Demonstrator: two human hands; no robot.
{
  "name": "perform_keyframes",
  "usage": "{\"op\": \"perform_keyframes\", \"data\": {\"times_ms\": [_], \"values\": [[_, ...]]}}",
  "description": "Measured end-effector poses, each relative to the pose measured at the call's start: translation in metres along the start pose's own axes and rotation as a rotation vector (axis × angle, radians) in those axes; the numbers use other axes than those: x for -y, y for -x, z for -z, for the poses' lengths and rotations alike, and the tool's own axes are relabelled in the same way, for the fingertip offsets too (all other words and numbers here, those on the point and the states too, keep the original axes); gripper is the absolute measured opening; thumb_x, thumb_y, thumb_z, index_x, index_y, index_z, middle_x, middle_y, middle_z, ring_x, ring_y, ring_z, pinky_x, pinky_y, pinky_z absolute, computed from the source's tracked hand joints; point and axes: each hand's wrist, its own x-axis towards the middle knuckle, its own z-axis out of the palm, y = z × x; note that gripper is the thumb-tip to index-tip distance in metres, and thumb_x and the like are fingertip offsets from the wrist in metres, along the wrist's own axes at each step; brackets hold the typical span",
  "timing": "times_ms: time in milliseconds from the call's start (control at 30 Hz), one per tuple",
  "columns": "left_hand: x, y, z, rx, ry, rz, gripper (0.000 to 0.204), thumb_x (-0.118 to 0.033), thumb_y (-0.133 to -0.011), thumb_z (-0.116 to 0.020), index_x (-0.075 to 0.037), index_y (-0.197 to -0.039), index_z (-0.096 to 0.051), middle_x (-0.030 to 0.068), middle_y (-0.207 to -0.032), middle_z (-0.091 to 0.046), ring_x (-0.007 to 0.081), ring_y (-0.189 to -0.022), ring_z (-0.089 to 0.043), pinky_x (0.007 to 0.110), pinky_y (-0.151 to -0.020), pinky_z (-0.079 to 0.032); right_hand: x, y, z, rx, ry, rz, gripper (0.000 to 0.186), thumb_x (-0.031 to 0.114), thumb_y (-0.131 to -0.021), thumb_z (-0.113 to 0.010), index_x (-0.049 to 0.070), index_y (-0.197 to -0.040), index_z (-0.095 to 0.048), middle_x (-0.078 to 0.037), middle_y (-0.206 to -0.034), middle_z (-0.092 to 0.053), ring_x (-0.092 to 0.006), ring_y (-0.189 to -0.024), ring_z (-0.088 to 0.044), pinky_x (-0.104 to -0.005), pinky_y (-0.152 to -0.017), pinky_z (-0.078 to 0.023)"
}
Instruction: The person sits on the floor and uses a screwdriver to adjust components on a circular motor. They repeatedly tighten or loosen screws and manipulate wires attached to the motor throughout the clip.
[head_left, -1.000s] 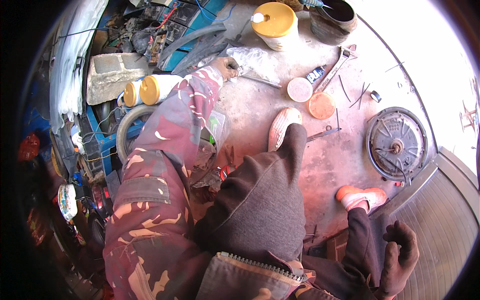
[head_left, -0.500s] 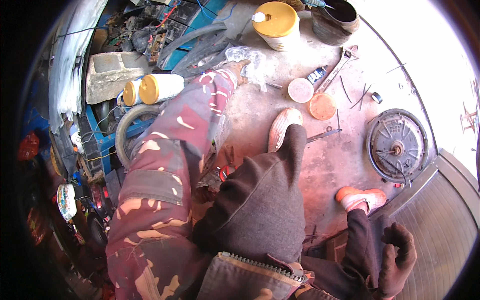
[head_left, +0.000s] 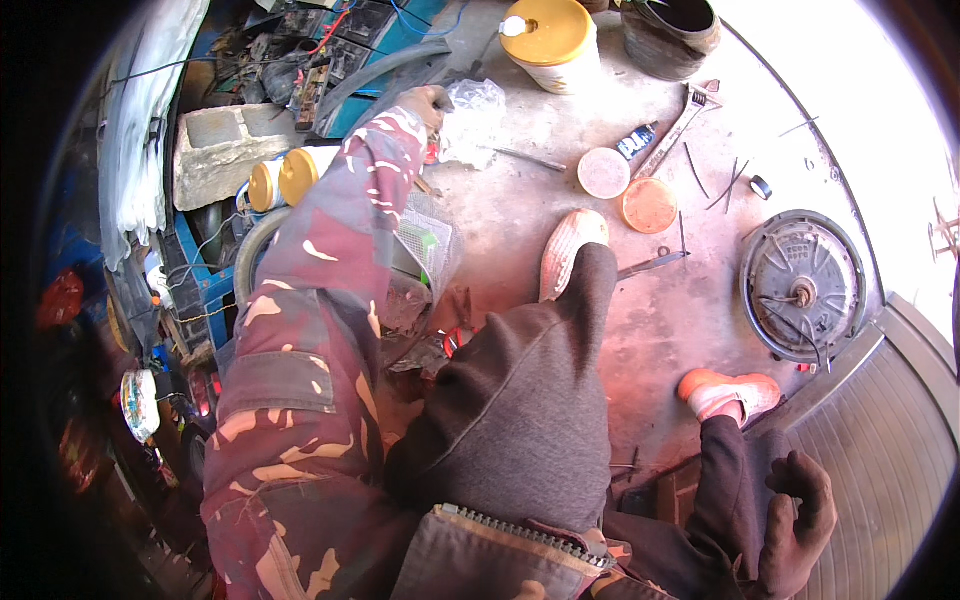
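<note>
Toward ten o'clock the clear bag (head_left: pixel 472 122) and nearer left hand (head_left: pixel 429 104) are being moved, the bag being seen at four o'clock from curled fingers whose grip cannot be told.

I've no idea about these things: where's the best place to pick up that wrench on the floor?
Probably mid-handle on the wrench, from above and its right: the handle is long and narrow, while the bottle crowds its left and the pale disc and orange disc sit near its lower end.
</note>
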Motion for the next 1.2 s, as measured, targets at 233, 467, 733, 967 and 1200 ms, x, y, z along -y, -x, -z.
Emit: {"op": "perform_keyframes", "data": {"times_ms": [233,467,733,967,1200], "values": [[0.025,0.02,0.033,0.076,0.031,0.172,0.024,-0.012,-0.086,-0.068,-0.012,-0.109,-0.076,0.0043,-0.088,-0.076,0.0154,-0.078,-0.07,0.031,-0.074,-0.055,-0.004,0.001,0.004,0.007,0.02,0.003,0.039,0.021,-0.105,-0.066,-0.005,-0.133,-0.066,-0.017,-0.125,-0.072,-0.0269,-0.113,-0.067,-0.0404,-0.104,-0.049],[0.044,0.031,0.036,0.141,-0.077,0.14,0.027,-0.011,-0.085,-0.071,-0.011,-0.112,-0.075,0.0088,-0.098,-0.077,0.0204,-0.09,-0.073,0.033,-0.083,-0.056,-0.007,0.002,0.005,0.002,0.034,-0.012,0.039,0.02,-0.105,-0.066,-0.006,-0.133,-0.065,-0.017,-0.124,-0.072,-0.0265,-0.113,-0.066,-0.0403,-0.104,-0.049],[0.055,0.035,0.027,0.273,0.293,0.099,0.034,-0.015,-0.083,-0.083,-0.003,-0.113,-0.072,0.0095,-0.1,-0.077,0.0176,-0.092,-0.072,0.033,-0.082,-0.057,-0.011,0.001,0.003,-0.002,-0.002,0.015,0.04,0.021,-0.104,-0.067,-0.006,-0.133,-0.065,-0.016,-0.125,-0.072,-0.0265,-0.113,-0.066,-0.0406,-0.104,-0.049],[0.047,0.06,0.05,0.295,0.299,0.164,0.03,-0.011,-0.088,-0.08,0.0,-0.114,-0.071,0.0121,-0.096,-0.075,0.0183,-0.082,-0.072,0.034,-0.072,-0.058,-0.005,0.0,0.002,-0.027,0.047,-0.032,0.041,0.023,-0.104,-0.069,-0.005,-0.133,-0.067,-0.015,-0.124,-0.072,-0.026,-0.114,-0.066,-0.0404,-0.104,-0.049],[0.038,0.083,0.053,0.407,0.38,0.109,0.037,-0.021,-0.089,-0.086,-0.002,-0.117,-0.072,0.0112,-0.104,-0.075,0.0165,-0.094,-0.071,0.032,-0.078,-0.058,-0.004,0.001,0.003,-0.013,0.044,-0.011,0.041,0.023,-0.103,-0.069,-0.004,-0.134,-0.067,-0.014,-0.122,-0.073,-0.0259,-0.113,-0.066,-0.0404,-0.104,-0.048]]}}
